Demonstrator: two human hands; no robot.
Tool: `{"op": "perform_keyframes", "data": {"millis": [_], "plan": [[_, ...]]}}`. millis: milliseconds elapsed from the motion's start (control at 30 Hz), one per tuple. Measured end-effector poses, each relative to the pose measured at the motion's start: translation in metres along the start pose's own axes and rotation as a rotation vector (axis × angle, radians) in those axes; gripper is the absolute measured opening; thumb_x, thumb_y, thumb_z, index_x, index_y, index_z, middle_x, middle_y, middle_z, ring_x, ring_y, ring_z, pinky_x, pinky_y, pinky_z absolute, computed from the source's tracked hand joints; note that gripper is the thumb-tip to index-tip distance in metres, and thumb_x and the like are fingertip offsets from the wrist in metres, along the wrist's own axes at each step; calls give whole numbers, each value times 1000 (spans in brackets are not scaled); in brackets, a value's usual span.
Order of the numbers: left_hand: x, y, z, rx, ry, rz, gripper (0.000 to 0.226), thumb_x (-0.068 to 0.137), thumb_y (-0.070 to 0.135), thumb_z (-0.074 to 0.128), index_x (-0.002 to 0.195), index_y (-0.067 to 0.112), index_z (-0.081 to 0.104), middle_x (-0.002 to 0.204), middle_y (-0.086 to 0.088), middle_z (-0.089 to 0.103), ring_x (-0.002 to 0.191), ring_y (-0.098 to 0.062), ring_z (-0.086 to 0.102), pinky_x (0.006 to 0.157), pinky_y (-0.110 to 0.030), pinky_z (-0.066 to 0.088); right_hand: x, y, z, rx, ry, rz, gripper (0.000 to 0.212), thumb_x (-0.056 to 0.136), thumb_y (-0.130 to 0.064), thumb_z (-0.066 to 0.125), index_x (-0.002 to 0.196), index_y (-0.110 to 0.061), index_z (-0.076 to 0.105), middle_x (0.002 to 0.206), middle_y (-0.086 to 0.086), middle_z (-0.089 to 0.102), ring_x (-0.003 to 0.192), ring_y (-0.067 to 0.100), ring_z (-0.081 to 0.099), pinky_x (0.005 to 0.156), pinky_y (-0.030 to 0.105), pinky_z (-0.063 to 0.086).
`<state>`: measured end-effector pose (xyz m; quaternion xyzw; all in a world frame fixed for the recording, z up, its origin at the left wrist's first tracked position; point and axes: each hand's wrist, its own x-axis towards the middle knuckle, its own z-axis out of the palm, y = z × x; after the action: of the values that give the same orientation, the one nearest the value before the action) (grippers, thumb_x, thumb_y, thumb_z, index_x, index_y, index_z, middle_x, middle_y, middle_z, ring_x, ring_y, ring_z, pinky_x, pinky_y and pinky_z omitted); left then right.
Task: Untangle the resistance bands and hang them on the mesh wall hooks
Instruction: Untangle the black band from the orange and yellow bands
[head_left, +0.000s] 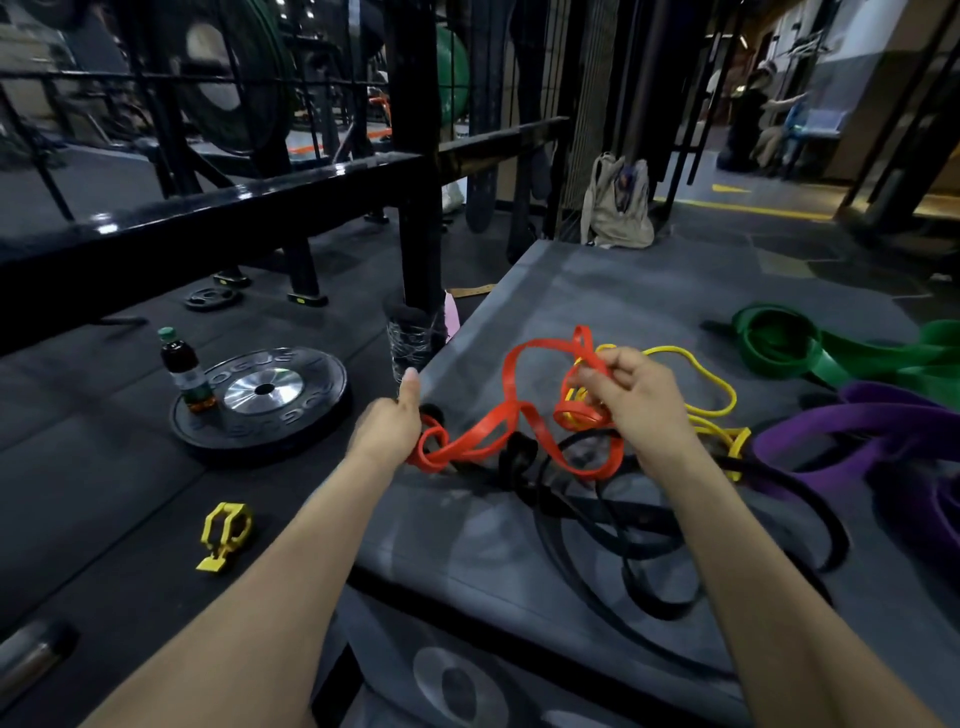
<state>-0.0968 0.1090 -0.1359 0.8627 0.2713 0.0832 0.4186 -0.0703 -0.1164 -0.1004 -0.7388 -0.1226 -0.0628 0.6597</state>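
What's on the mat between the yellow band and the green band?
Nothing: the head view shows bare grey mat between the yellow band and the green band.

We have one head-worn view, looking forward and down. It sits close over the mat (519, 545). The far background is dim, possibly a rack.

— What's the setting?
— A dim gym: black rubber floor (104, 519), a grey padded platform (597, 291), a glossy black steel rack (415, 156).
— Beyond it?
— A mesh panel (587, 104) and yellow floor lines (743, 208)
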Motion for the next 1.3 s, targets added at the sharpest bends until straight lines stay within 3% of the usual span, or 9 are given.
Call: {"op": "perform_keyframes", "data": {"millis": [100, 200, 333, 433, 667, 833, 1067, 1200, 1300], "plan": [[0, -3, 0, -65, -28, -29, 79, 92, 62, 24, 98, -5, 65, 94, -20, 65, 88, -33, 60, 79, -36, 47, -10, -4, 7, -268, -291, -58, 22, 77, -9, 74, 91, -20, 62, 80, -7, 58, 67, -5, 52, 70, 17, 43], [-2, -6, -2, -136, -60, -78, 77, 90, 64, 32, 103, -4, 65, 101, -21, 66, 94, -33, 62, 83, -36, 49, -20, -3, 22, -573, -533, -143, 63, 65, -27, 84, 121, -21, 58, 112, -10, 54, 104, 3, 51, 95, 15, 37], [-17, 2, -8, -530, -217, -191, 50, 93, 53, 44, 84, 6, 59, 72, -8, 61, 56, -20, 60, 44, -24, 51, -28, 1, 46, -894, -533, -263, 53, 65, -41, 80, 113, -29, 60, 98, -8, 59, 98, 15, 48, 91, 32, 39], [-22, 2, -16, -691, -425, -260, 45, 86, 56, 52, 69, 15, 56, 56, 1, 55, 39, -9, 52, 42, -17, 46, -24, 4, 50, -715, -457, -234, 17, 74, -36, 75, 78, -29, 60, 67, -6, 53, 68, 9, 49, 68, 31, 42], [-24, 9, -30, -868, -678, -282, 43, 71, 62, 59, 63, 20, 64, 48, 11, 49, 34, -1, 40, 37, -8, 38, -7, -4, 35, -231, -68, -110, 26, 95, -15, 50, 71, -18, 58, 58, -5, 57, 48, -8, 52, 57, 8, 39], [-29, 6, -21, -734, -768, -17, 34, 62, 31, 71, 93, 21, 64, 82, 7, 60, 72, -4, 52, 71, -17, 43, 2, 5, 28, -168, 92, -7, 33, 95, -28, 51, 63, -20, 58, 54, 4, 55, 50, 15, 51, 61, 37, 44], [-29, 13, -7, -724, -447, 56, 10, 83, 11, 66, 85, 20, 66, 82, 4, 67, 82, -10, 61, 84, -24, 44, 2, 2, 27, -103, 129, 26, 35, 93, -29, 54, 61, -18, 60, 44, -4, 52, 43, 12, 47, 56, 34, 42], [-31, 18, 1, -916, -533, 59, 7, 92, 17, 55, 97, 16, 60, 83, 0, 65, 72, -10, 64, 73, -22, 51, 3, -5, 18, 226, 163, 218, 32, 92, -29, 56, 69, -7, 60, 61, 10, 53, 57, 26, 51, 65, 55, 53], [-32, 21, 4, -880, -566, 24, 8, 91, 28, 55, 90, 21, 56, 69, 9, 60, 49, -6, 57, 59, -21, 50, 5, -7, 8, 341, 163, 245, 25, 93, -23, 55, 73, -9, 58, 60, 7, 57, 49, 20, 54, 56, 47, 56]]}}
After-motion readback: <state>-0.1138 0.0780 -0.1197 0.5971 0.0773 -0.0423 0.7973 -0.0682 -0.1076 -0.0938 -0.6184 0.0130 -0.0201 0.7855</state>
